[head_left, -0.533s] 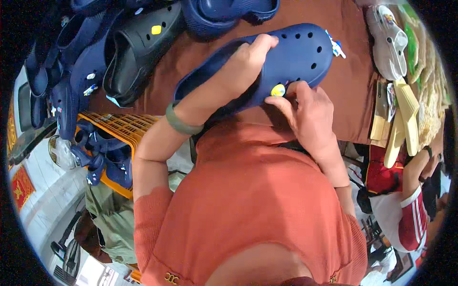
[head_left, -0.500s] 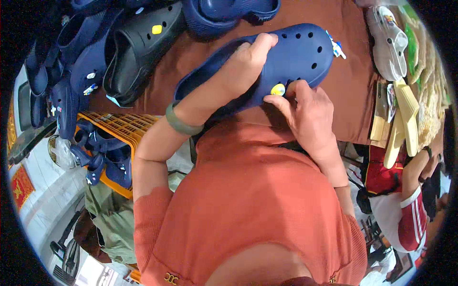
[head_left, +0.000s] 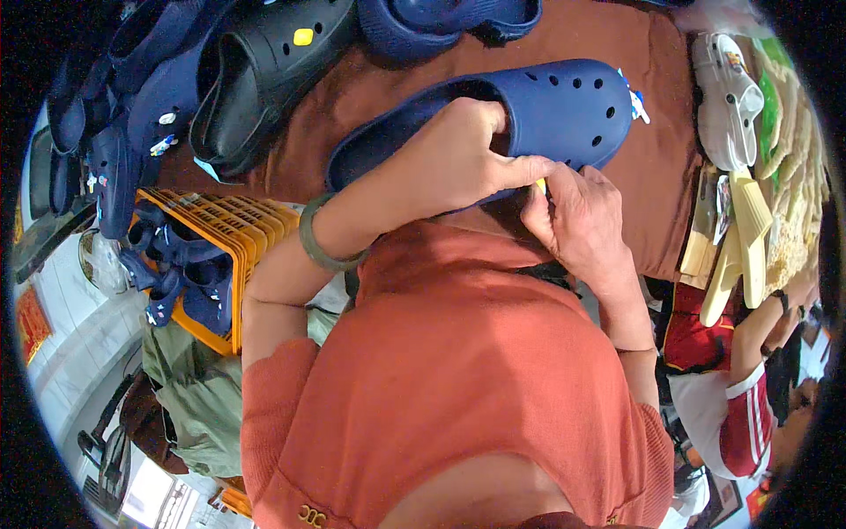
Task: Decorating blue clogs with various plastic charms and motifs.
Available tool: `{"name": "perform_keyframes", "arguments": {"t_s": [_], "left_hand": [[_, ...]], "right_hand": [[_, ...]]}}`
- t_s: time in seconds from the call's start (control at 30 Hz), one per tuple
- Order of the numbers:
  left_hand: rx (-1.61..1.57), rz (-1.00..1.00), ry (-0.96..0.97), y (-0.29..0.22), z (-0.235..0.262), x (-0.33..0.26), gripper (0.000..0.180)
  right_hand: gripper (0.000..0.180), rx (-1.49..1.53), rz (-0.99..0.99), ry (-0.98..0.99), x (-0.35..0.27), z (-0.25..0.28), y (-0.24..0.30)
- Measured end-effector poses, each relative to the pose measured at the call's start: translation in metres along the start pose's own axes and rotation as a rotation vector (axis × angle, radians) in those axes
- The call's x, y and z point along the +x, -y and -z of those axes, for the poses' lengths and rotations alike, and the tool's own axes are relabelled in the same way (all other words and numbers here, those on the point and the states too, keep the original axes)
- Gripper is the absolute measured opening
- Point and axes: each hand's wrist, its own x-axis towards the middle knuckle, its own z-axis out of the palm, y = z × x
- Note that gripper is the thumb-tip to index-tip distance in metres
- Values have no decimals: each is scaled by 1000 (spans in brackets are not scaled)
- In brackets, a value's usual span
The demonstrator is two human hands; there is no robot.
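A navy blue clog [head_left: 557,110] lies at a slant in front of me, its toe toward the right. My left hand [head_left: 463,154] grips it, fingers reaching into the opening and thumb stretched along the near side. Beside that thumb tip, my right hand [head_left: 583,212] pinches a small yellow charm [head_left: 541,185] at the clog's near edge; fingers mostly cover the charm. A blue and white charm [head_left: 638,104] shows beyond the toe. My left wrist wears a greenish bangle [head_left: 317,238].
Left of the blue clog are a black clog [head_left: 238,97] with a yellow charm and several navy clogs [head_left: 115,167]. An orange crate [head_left: 256,220] holds more. On the brown cloth [head_left: 656,176] at right are a white clog [head_left: 723,101] and cream straps [head_left: 749,212]. Another person's arm [head_left: 758,331] is beyond.
My left hand has shifted from the clog's upper rim toward its near side, thumb now meeting my right fingers. The yellow charm, plainly visible before, is mostly covered.
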Motion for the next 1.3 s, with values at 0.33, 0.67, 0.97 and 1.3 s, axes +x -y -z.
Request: {"name": "perform_keyframes", "arguments": {"t_s": [0.33, 0.67, 0.97, 1.3], "left_hand": [[-136, 102, -99, 5, 9, 5, 26], [-261, 130, 39, -10, 14, 8, 34], [-520, 215, -90, -16, 1, 11, 44], [-813, 348, 15, -11, 6, 26, 41]], "right_hand": [[17, 236, -96, 90, -10, 8, -17], [8, -426, -305, -159, -21, 47, -89], [18, -173, -222, 12, -26, 48, -101], [28, -183, -306, 49, 19, 24, -149]]}}
